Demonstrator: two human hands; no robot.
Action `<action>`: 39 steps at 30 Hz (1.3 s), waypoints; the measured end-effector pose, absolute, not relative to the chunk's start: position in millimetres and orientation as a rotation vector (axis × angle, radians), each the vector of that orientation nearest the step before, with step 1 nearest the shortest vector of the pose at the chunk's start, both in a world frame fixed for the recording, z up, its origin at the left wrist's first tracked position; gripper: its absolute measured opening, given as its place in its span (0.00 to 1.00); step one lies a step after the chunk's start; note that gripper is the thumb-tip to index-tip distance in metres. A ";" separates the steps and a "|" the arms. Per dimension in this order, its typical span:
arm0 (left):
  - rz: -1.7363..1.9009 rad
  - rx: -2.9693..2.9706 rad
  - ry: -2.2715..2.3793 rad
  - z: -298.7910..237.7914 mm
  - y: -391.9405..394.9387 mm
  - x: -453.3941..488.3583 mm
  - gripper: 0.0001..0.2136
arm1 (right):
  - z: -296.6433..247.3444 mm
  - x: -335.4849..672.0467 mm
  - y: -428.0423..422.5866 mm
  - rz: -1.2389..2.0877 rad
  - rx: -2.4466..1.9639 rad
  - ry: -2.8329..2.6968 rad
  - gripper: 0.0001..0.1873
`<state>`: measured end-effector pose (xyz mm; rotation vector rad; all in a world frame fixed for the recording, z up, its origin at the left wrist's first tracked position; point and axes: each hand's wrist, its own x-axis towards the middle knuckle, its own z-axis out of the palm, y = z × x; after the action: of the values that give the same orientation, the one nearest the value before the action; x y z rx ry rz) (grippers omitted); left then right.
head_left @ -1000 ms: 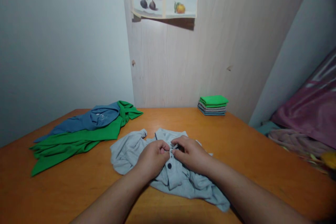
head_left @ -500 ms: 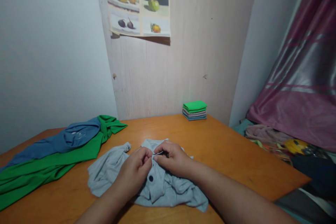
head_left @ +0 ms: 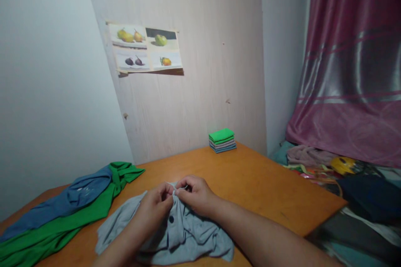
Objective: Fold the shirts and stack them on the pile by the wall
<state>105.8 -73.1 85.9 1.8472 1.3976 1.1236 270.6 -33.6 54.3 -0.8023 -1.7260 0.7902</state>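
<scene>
A crumpled light grey polo shirt (head_left: 188,238) with dark buttons lies on the orange wooden table (head_left: 257,183) in front of me. My left hand (head_left: 155,206) and my right hand (head_left: 194,194) meet at the shirt's collar and placket. Both are closed in a pinch on the fabric near the top button, fingertips almost touching each other. A dark button shows just below my left hand.
A blue shirt (head_left: 62,202) lies over a green shirt (head_left: 65,227) at the table's left. A small stack of folded clothes (head_left: 222,140) with a green one on top stands at the back by the wall. Heaped clothes (head_left: 338,171) and a purple curtain (head_left: 354,71) fill the right.
The view has swung right and upward, showing more wall, poster and curtain. My hands stay pinched on the grey shirt's collar, with little change in their grip.
</scene>
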 end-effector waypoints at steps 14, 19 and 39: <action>1.171 1.654 1.201 69.3 -83.3 98.7 0.13 | 51.3 273.3 -38.9 0.967 -0.870 -1.804 0.10; 1.158 1.618 1.219 71.1 -87.8 98.1 0.12 | 51.5 277.1 -40.0 1.129 -0.788 -1.753 0.08; 1.199 1.405 1.154 65.8 -92.3 106.2 0.09 | 51.2 280.9 -48.6 0.852 -0.817 -1.898 0.09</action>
<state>106.2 -92.3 65.8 1.4050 1.1542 1.1991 280.9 -48.6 51.2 -0.8167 -1.8982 0.8521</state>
